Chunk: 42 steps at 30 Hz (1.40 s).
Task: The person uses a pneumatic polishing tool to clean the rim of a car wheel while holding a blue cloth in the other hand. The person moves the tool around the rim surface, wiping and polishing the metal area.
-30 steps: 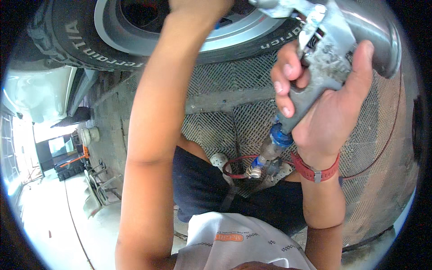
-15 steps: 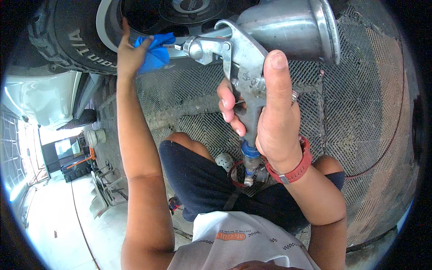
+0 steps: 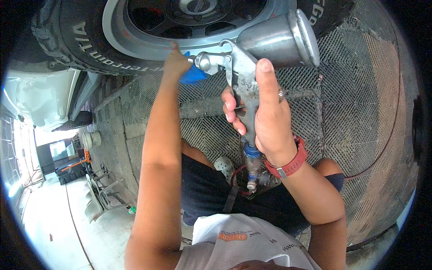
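Head view showed us a thick black rubber tyre (image 3: 83, 33) around a silver-grey metal rim (image 3: 130, 42), with both grips working just beside it. Our left grip (image 3: 176, 64) pinched a crumpled bright-blue cloth (image 3: 193, 75) at the rim's near edge; the pinch itself was hidden behind the hand, and we could not tell whether cloth or fingertip touched the metal. Our right grip (image 3: 275, 126) was wrapped around the handle of a silver metal spray gun (image 3: 245, 67), thumb laid up along its back, fingers curled at the front. The gun stood over the dark ribbed mat (image 3: 355, 94), its rounded metal cup (image 3: 274, 40) toward our right.

We judged the step to be cloth work at the rim, with the gun held aside. For a good result, we needed a folded, flat pad of cloth under the fingertips, light even pressure, and strokes that followed the rim's curve. The knurled metal nozzle (image 3: 203, 62) overlapped the left grip in view, so we judged more separation advisable, with no pressure on the slim metal trigger (image 3: 229, 74). Finger load there could not be read. We also needed a steady wrist, since a tipped cup could have spilled, and slack at the blue-banded hose fitting (image 3: 252, 157) below the handle.
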Tool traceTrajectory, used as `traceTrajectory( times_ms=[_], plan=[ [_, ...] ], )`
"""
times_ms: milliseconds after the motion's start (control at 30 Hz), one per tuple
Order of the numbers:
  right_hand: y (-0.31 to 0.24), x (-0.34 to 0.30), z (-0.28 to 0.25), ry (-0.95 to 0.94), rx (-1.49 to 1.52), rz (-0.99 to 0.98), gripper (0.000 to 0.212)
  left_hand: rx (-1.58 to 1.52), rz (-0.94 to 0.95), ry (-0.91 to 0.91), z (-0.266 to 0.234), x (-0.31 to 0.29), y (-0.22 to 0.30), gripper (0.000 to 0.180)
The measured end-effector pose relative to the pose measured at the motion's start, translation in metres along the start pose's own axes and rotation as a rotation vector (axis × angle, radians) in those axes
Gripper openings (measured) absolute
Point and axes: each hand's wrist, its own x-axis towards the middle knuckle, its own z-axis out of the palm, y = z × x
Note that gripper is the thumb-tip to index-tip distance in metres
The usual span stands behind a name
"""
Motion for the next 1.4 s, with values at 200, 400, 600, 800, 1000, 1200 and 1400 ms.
traceTrajectory(
  times_ms=[200,400,600,800,1000,1200,1400],
  plan=[
    [0.009,0.003,0.002,-0.032,-0.016,0.021,0.074,0.511,-0.090,0.169,-0.107,-0.061,0.029,0.118],
    [0.016,0.001,0.003,-0.045,-0.023,0.058,0.072,0.753,-0.022,0.244,-0.097,-0.037,-0.014,0.117],
    [0.027,0.006,-0.006,0.105,-0.090,0.058,0.066,0.952,0.121,0.065,-0.049,-0.011,0.002,0.076],
    [0.032,0.016,-0.012,0.191,-0.095,0.079,0.064,0.890,0.123,-0.065,-0.017,-0.003,0.013,0.069],
    [0.034,0.021,-0.005,0.162,-0.019,0.103,0.065,0.899,0.081,-0.077,-0.063,-0.027,0.013,0.095],
    [0.040,0.027,-0.009,0.173,-0.045,0.133,0.065,0.904,0.010,-0.007,-0.086,-0.032,0.015,0.094],
    [0.042,0.029,-0.011,0.198,-0.027,0.128,0.065,0.897,0.091,-0.152,-0.025,-0.006,0.029,0.080]
  ],
)
